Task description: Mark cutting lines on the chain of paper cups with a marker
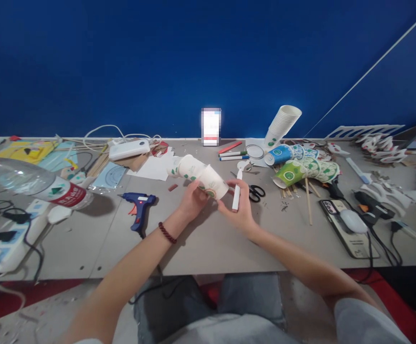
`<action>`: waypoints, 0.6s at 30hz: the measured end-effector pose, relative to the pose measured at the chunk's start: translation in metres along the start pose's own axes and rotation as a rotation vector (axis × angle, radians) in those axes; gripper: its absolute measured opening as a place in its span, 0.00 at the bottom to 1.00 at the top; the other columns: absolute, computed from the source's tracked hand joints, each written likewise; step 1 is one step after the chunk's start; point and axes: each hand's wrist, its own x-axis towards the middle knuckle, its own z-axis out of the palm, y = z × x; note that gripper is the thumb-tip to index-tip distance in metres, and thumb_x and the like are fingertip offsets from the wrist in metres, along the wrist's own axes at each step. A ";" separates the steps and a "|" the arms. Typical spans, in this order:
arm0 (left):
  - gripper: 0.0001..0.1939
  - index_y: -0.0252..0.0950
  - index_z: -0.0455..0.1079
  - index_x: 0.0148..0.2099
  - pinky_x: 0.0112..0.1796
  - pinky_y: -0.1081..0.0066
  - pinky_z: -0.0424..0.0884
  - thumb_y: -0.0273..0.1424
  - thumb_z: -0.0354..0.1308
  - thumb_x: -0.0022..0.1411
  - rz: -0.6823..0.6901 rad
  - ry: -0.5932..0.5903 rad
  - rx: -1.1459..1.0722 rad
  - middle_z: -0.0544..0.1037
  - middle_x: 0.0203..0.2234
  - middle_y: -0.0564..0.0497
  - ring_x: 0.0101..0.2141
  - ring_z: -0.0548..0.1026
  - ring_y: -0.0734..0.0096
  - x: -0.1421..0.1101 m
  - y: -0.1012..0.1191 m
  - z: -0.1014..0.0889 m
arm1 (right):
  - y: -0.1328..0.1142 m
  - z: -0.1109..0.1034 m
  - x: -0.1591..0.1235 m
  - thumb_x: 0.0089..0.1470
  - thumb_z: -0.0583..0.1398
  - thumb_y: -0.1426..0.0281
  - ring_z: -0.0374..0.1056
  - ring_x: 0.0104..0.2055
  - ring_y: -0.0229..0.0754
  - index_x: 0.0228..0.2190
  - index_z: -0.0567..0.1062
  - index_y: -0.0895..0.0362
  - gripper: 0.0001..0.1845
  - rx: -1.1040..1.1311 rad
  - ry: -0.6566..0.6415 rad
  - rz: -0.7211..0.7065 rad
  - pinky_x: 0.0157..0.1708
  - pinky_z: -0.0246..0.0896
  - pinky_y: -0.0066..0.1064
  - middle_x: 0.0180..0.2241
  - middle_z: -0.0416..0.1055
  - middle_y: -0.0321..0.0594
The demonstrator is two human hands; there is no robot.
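Fingers (194, 189) hide part of the white paper cups (212, 177).

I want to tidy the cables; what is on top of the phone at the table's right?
On the phone sits a rounded white device, a dark cable at its end. The part of the case beneath it is covered, so unseen.

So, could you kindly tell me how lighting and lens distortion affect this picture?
In the head view, the upright screen glares white and is pixelated; in the head view, wide-angle stretch slants the bottle at the left edge, with a soft shadow on the table beside it; in the head view, the white cups look pale, their print too small to read.
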 end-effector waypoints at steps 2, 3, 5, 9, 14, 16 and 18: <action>0.30 0.38 0.73 0.50 0.50 0.63 0.68 0.49 0.67 0.49 -0.002 -0.081 -0.010 0.80 0.44 0.46 0.53 0.74 0.56 -0.001 -0.002 0.002 | 0.000 -0.003 -0.001 0.49 0.64 0.75 0.69 0.51 0.51 0.53 0.62 0.50 0.31 -0.196 0.042 -0.229 0.49 0.71 0.51 0.49 0.68 0.47; 0.35 0.38 0.71 0.53 0.52 0.61 0.67 0.53 0.67 0.46 -0.010 -0.123 -0.020 0.79 0.47 0.45 0.55 0.72 0.53 -0.001 -0.002 0.003 | 0.001 -0.004 -0.002 0.50 0.64 0.76 0.69 0.51 0.52 0.53 0.62 0.49 0.30 -0.278 0.062 -0.345 0.49 0.70 0.53 0.48 0.68 0.47; 0.43 0.36 0.70 0.55 0.53 0.58 0.66 0.57 0.68 0.42 -0.051 -0.170 -0.022 0.78 0.48 0.42 0.56 0.71 0.48 -0.001 -0.003 0.003 | 0.005 -0.006 -0.004 0.50 0.64 0.79 0.69 0.51 0.51 0.50 0.65 0.46 0.28 -0.369 0.080 -0.532 0.50 0.69 0.53 0.48 0.69 0.44; 0.45 0.32 0.71 0.54 0.51 0.56 0.69 0.59 0.67 0.41 -0.086 -0.193 -0.002 0.80 0.43 0.40 0.52 0.74 0.45 -0.002 0.000 -0.001 | 0.012 -0.006 -0.007 0.51 0.65 0.80 0.67 0.54 0.48 0.45 0.71 0.44 0.24 -0.413 0.012 -0.707 0.52 0.71 0.48 0.47 0.71 0.40; 0.32 0.34 0.71 0.52 0.46 0.63 0.71 0.44 0.70 0.47 -0.043 -0.112 -0.013 0.81 0.38 0.46 0.41 0.79 0.59 -0.002 0.004 -0.003 | 0.005 -0.007 -0.003 0.51 0.62 0.79 0.69 0.53 0.48 0.47 0.69 0.46 0.23 -0.383 -0.061 -0.766 0.51 0.72 0.51 0.45 0.72 0.41; 0.31 0.34 0.71 0.53 0.45 0.62 0.72 0.40 0.68 0.47 -0.071 -0.118 -0.017 0.82 0.38 0.46 0.39 0.79 0.59 -0.001 0.006 -0.001 | -0.001 -0.008 -0.002 0.50 0.61 0.80 0.71 0.50 0.49 0.50 0.65 0.48 0.27 -0.284 -0.052 -0.721 0.49 0.74 0.52 0.46 0.71 0.44; 0.31 0.34 0.71 0.53 0.45 0.61 0.72 0.37 0.67 0.45 -0.092 -0.137 -0.023 0.82 0.38 0.45 0.40 0.79 0.56 -0.001 0.010 0.000 | -0.004 -0.009 0.000 0.49 0.61 0.79 0.71 0.49 0.50 0.53 0.61 0.50 0.31 -0.181 -0.015 -0.629 0.47 0.73 0.53 0.47 0.71 0.47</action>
